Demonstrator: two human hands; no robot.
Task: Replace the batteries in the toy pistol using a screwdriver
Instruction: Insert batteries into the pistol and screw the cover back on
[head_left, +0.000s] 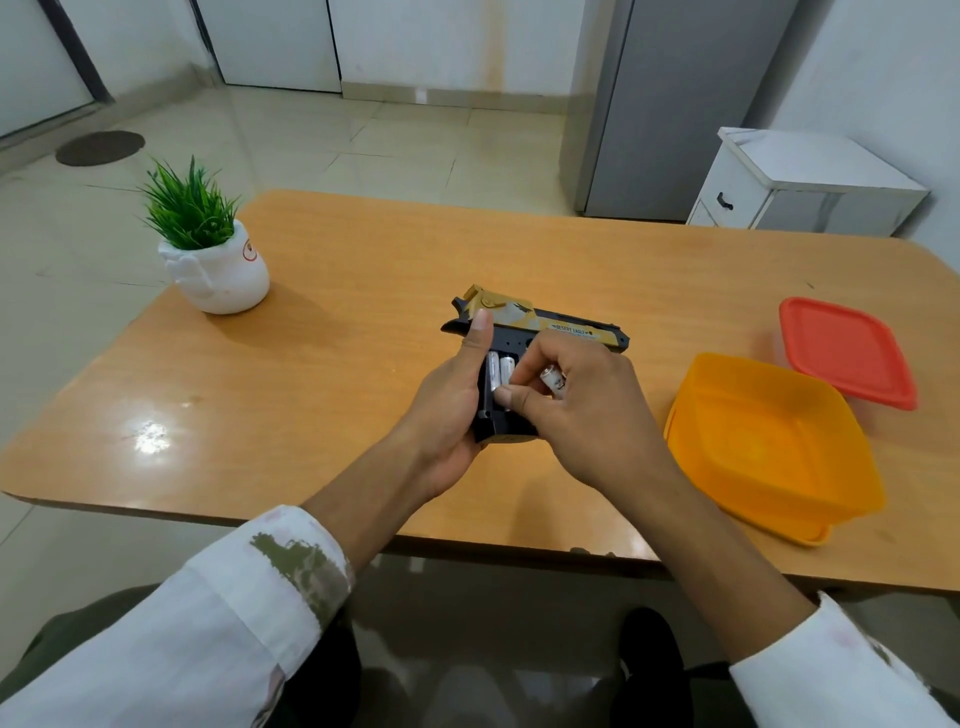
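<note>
A black and gold toy pistol (550, 325) is held on its side above the wooden table (363, 291), barrel pointing right. My left hand (452, 410) wraps the grip from the left, thumb up along the frame. The grip's battery bay is uncovered and shows two white batteries (500, 370) side by side. My right hand (576, 415) covers the grip from the right, its thumb pressing at the lower end of those batteries. A third white battery (554, 381) is pinched between the fingers of that hand. No screwdriver is in view.
An orange plastic box (769, 447) stands on the table at the right, with its red lid (847, 351) lying behind it. A small green plant in a white pot (221, 270) stands at the table's far left corner. A white cabinet (800, 182) stands beyond the table.
</note>
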